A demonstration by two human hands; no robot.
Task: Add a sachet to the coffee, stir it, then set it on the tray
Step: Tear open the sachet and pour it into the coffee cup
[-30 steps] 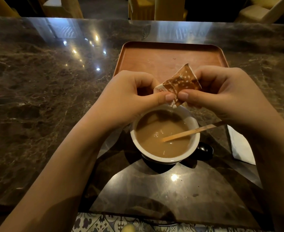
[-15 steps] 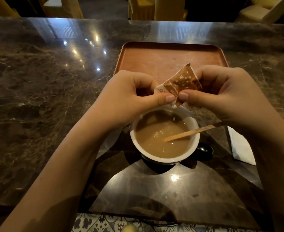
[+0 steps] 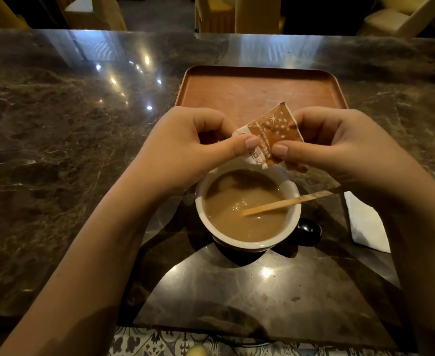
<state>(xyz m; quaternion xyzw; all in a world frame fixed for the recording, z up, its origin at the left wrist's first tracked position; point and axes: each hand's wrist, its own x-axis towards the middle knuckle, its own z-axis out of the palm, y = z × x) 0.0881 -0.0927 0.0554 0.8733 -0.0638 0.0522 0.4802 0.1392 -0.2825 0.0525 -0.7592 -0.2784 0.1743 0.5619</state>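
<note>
- sachet (image 3: 270, 134): small brown paper packet, white star print, white edge with tiny text I can't read. Pinched from both sides, tilted, low corner right above the cup rim.
- left hand (image 3: 185, 147): fingers closed, thumb pressed on the sachet's left part. Fingertips behind the paper are hidden.
- right hand (image 3: 339, 147): same grip on the right part, thumb on front, other fingers curled behind. Thumbs nearly touching.
- cup (image 3: 249, 242): just below the fingers, on the desk. Round, white inside, dark outside, dark handle poking out on the right. Far rim partly covered by the hands.
- coffee (image 3: 237, 217): milky light brown, fills most of the cup.
- stir stick (image 3: 288, 201): flat wooden, one end in the coffee, leaning on the right rim, outer end passing under the right hand.
- tray (image 3: 257, 73): beyond the fingers, reddish-brown, rounded corners, raised lip; near edge hidden by the hands.
- white napkin (image 3: 365, 222): right of the cup, partly under the right forearm.
- desk (image 3: 57, 150): dark brown marble, glossy, light reflections.
</note>
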